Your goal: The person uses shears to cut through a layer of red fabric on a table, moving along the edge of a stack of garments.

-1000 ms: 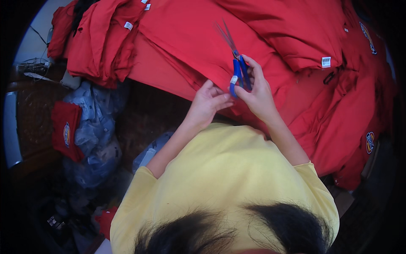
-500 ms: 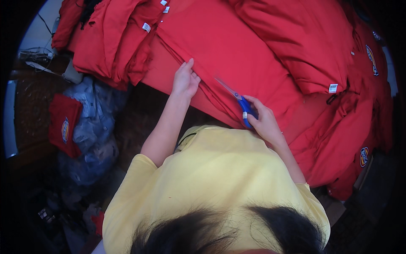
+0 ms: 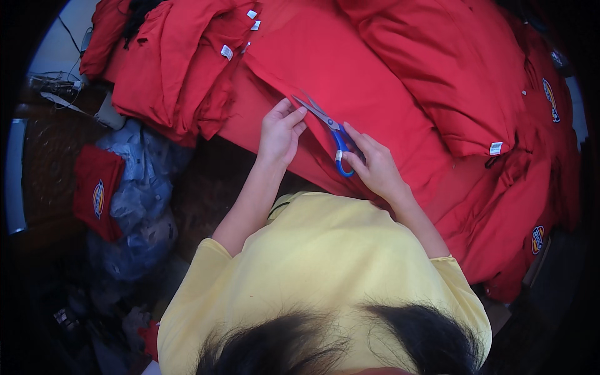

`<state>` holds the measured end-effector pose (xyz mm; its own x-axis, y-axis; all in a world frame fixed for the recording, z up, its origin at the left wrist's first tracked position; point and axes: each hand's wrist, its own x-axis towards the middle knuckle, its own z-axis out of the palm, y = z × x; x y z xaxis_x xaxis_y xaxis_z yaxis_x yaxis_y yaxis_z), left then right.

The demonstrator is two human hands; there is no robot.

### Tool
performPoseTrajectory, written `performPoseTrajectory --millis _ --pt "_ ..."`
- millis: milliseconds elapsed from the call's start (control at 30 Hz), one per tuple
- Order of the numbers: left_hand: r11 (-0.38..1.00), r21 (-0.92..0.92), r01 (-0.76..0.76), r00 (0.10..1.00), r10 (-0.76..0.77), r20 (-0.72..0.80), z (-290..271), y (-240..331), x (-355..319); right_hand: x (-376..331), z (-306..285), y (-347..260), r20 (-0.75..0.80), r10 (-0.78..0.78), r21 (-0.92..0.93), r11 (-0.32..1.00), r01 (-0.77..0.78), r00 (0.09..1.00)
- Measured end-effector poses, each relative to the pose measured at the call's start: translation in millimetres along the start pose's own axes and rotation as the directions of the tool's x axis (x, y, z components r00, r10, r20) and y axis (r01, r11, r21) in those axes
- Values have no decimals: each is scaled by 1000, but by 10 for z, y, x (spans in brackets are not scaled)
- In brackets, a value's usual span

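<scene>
The scissors (image 3: 339,139) have blue handles; their parted blades point far-left. The red garment (image 3: 350,75) lies spread on their far side.

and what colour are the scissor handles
The handles are blue, which shows best in the head view.

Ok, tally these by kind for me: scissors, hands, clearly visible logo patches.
Scissors: 1
Hands: 2 (left hand, right hand)
Clearly visible logo patches: 3 (left patch, upper right patch, lower right patch)
Total: 6
</scene>
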<state>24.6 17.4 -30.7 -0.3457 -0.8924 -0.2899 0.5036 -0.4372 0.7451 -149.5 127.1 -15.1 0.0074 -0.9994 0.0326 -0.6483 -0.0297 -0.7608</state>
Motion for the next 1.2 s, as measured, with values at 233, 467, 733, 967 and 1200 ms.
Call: performPoseTrajectory --millis 233,467,733,967,1200 --pt "1000 1 17 1000 -17 23 -9 35 26 86 -18 24 57 76 216 972 -87 995" --pt "992 119 39 998 -45 44 29 128 19 117 -51 23 16 25 173 985 -27 1000" --pt "995 91 35 996 -42 74 201 270 -13 280 -119 -22 51 60 208 976 -69 997" --pt "996 59 -70 988 61 144 154 373 175 309 -136 -93 -27 -46 135 990 49 999" --pt "986 147 -81 987 59 151 283 477 150 429 -265 -154 74 86 295 950 -104 994"
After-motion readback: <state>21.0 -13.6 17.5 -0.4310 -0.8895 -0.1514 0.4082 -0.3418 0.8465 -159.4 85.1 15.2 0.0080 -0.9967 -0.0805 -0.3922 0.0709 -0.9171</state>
